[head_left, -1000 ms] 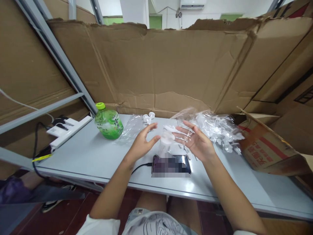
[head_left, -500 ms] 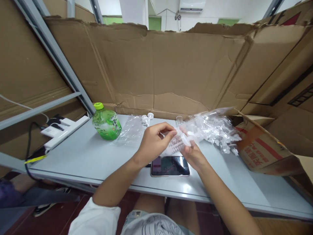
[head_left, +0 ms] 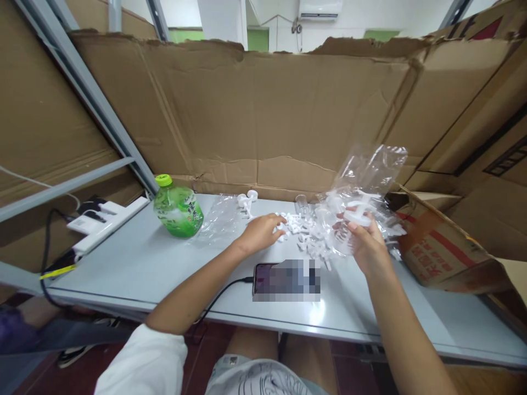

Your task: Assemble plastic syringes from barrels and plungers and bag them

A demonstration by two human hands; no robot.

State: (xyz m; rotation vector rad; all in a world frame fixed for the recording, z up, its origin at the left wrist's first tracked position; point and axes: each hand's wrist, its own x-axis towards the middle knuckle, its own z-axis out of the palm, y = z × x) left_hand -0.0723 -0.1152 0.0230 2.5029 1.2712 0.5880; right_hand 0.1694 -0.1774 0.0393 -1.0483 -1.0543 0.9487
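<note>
On desk [head_left: 164,274]: left hand [head_left: 260,233] curled over small white plastic parts [head_left: 302,233]; right hand [head_left: 366,244] grips clear plastic bag [head_left: 366,175], raised, w/ parts inside.

I see two bare arms coming up from the bottom of the picture. My left hand [head_left: 260,233] has no glove, no ring and no watch on it. My right hand [head_left: 368,248] is bare too, and so is its wrist. The left arm has a white sleeve [head_left: 142,365] that ends by the elbow. Its cloth looks soft and a bit puffy. Low down in the middle I see light shorts [head_left: 257,378] with black drawn lines on them. Two bare knees show just above the shorts.
</note>
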